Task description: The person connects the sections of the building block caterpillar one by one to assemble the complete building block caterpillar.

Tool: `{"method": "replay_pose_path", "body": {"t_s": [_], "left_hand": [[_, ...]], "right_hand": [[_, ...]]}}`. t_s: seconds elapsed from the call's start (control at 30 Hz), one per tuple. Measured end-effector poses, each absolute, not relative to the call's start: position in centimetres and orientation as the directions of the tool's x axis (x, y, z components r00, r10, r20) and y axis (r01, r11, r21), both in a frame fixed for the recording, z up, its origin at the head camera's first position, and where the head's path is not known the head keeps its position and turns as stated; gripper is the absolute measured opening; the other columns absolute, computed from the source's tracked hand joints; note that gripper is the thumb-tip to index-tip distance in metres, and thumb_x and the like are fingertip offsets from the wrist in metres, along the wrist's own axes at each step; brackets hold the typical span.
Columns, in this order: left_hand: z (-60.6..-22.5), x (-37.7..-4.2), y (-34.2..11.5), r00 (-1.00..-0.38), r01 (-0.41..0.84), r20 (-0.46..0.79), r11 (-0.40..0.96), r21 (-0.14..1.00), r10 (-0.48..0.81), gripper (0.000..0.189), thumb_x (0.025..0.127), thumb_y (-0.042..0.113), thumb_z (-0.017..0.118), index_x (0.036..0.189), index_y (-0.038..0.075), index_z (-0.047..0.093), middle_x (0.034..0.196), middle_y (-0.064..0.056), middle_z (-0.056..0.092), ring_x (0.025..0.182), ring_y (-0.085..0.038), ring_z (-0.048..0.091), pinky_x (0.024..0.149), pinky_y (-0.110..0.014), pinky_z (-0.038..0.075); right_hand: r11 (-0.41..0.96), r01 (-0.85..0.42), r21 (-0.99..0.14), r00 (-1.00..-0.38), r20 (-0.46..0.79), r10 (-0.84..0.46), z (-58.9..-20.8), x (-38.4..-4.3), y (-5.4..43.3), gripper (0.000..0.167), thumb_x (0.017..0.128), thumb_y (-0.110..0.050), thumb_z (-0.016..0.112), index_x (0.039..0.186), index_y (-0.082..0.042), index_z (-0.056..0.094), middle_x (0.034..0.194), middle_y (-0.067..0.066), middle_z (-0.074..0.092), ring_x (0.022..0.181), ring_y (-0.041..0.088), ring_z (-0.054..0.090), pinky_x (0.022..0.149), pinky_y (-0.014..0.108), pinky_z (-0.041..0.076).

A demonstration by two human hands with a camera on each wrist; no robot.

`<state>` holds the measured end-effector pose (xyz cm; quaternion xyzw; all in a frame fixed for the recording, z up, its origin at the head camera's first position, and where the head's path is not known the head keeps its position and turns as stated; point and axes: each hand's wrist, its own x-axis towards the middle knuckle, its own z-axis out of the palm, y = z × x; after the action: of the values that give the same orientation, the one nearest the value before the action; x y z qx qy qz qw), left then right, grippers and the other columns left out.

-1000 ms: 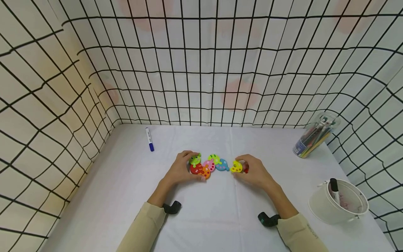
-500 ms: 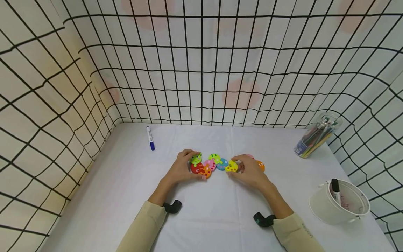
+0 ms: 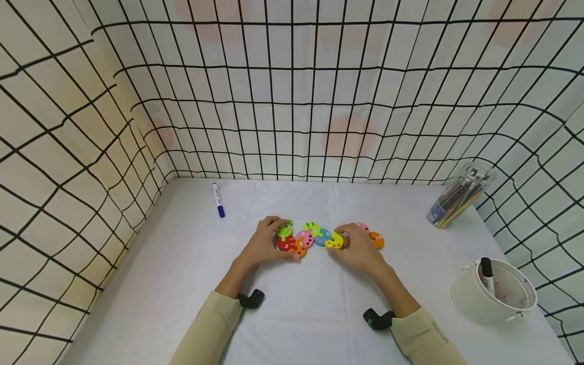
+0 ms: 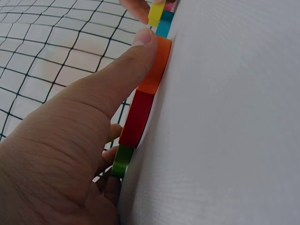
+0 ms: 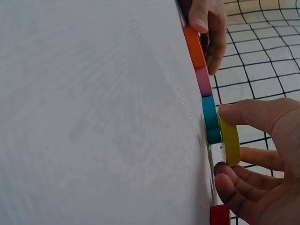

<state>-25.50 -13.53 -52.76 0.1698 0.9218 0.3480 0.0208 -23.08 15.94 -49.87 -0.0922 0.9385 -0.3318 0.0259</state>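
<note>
A row of numbered puzzle pieces forms a caterpillar: green head (image 3: 285,230), red piece (image 3: 285,243), orange piece (image 3: 298,249), pink piece (image 3: 304,238), light green piece (image 3: 312,229) and blue piece (image 3: 322,236). My left hand (image 3: 263,245) grips the head end, thumb against the orange edge, fingers around the far side of the head. Between thumb and fingertips, my right hand (image 3: 362,249) pinches a yellow spotted puzzle piece (image 3: 334,241). In the right wrist view that yellow piece (image 5: 230,143) sits slightly higher than the blue piece (image 5: 211,119), overlapping its end.
Beyond my right hand lie an orange piece (image 3: 376,240) and a pink piece (image 3: 362,226), partly hidden; a red piece (image 5: 219,215) shows below it. A marker (image 3: 218,201), a tilted pencil jar (image 3: 460,196) and a white bucket (image 3: 479,299) stand around. Black mesh (image 3: 292,86) encloses the table.
My right hand has brought the yellow piece leftward to the blue piece's end, uncovering the loose orange and pink pieces. The left hand keeps its grip in place.
</note>
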Motion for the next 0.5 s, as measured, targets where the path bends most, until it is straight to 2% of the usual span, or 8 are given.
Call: {"method": "replay_pose_path", "body": {"t_s": [0.17,0.5], "left_hand": [[-52.64,-25.41,-13.5,-0.942,0.299,0.087,0.694,0.655,0.324,0.098,0.064,0.061,0.092,0.147,0.027,0.055,0.154,-0.005,0.043,0.143,-0.027,0.039,0.115,-0.053,0.044],[-52.6,-25.42,-13.47,-0.942,0.296,0.078,0.697,0.653,0.327,0.098,0.064,0.061,0.092,0.148,0.028,0.054,0.153,-0.004,0.044,0.142,-0.026,0.039,0.114,-0.053,0.045]], "right_hand": [[0.77,-0.15,-0.62,-0.984,0.016,-0.179,-49.75,-23.16,15.84,0.056,0.083,-0.032,0.085,0.128,-0.006,0.065,0.098,0.007,0.06,0.082,0.019,0.054,0.07,0.028,0.046],[0.783,-0.141,-0.606,-0.985,0.008,-0.171,-49.53,-23.01,15.58,0.055,0.081,-0.029,0.086,0.127,-0.007,0.067,0.096,0.005,0.06,0.083,0.019,0.053,0.07,0.027,0.047]]}}
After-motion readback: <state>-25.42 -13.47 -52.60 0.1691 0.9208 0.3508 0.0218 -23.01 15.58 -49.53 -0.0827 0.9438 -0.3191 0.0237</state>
